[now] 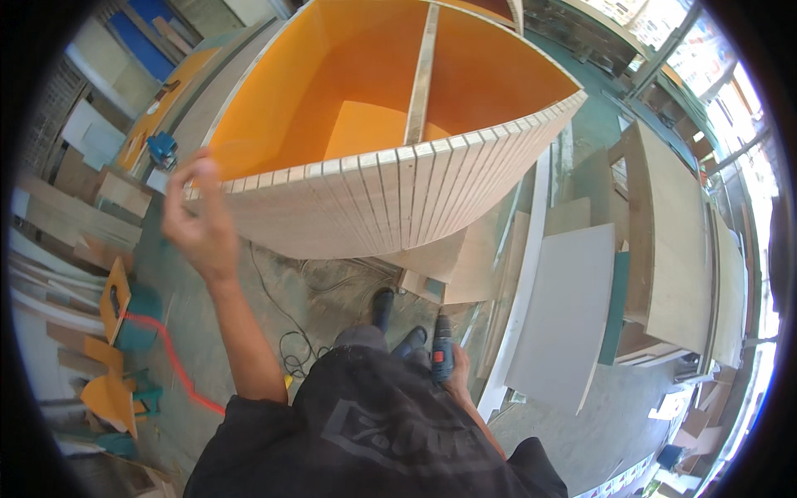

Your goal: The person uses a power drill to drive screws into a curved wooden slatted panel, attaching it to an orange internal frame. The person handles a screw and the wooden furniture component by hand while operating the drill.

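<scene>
Apparently left fingers [174, 212] beside slatted rim [357, 163]

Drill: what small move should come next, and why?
Probably raise the drill toward the slotted panel: the right hand holds it low, away from the panel, while the left hand is up by the panel's left end.

- We look from the person's head, through the left of two fisheye cameras.
- We face down and forward, toward the near edge of the orange-lined box [332, 203].
- We sit close above the black shirt [353, 407], farther from the floor [195, 290].
</scene>
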Demonstrator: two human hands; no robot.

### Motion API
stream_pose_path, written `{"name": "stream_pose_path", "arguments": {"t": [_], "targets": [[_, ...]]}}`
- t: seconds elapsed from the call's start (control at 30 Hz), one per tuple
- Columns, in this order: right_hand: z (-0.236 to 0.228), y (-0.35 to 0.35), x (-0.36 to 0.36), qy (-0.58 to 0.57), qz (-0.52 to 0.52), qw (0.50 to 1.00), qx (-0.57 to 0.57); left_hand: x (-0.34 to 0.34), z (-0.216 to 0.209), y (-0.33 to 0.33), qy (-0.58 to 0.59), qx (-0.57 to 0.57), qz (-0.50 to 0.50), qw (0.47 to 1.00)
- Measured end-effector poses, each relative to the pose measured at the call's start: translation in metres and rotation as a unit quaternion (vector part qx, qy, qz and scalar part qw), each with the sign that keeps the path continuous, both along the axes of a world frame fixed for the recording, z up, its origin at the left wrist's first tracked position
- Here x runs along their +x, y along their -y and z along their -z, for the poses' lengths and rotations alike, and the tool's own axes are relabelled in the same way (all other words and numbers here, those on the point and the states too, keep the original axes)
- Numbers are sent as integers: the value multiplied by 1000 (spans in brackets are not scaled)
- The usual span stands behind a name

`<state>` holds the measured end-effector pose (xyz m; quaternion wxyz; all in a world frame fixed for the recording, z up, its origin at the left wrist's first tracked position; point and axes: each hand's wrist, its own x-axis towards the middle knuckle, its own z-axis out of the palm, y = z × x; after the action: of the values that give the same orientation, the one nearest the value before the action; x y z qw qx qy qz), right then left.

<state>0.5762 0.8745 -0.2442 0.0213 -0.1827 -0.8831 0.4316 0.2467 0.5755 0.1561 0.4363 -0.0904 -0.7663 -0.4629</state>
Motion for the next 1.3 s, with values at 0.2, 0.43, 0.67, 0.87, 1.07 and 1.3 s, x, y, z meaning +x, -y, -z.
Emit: {"name": "stream_pose_path", "arguments": {"t": [0.2,0.43,0.67,0.87,1.07,1.3], "targets": [[-9,-4,38,42,220,963,-148,-21,64,114,177,341,37,922],[18,-17,86,93,252,963,-1,-23,97,110,113,361,183,907],[18,16,83,149,338,926,-78,-40,123,134,101,253,181,945],[-8,94,41,215,304,928,-1,-30,105,141,157,286,262,908],[-50,191,-36,98,37,992,-77,-34,128,173,163,211,362,893],[-120,317,-155,29,-154,981,-113,-14,256,295,465,551,117,683]]}}
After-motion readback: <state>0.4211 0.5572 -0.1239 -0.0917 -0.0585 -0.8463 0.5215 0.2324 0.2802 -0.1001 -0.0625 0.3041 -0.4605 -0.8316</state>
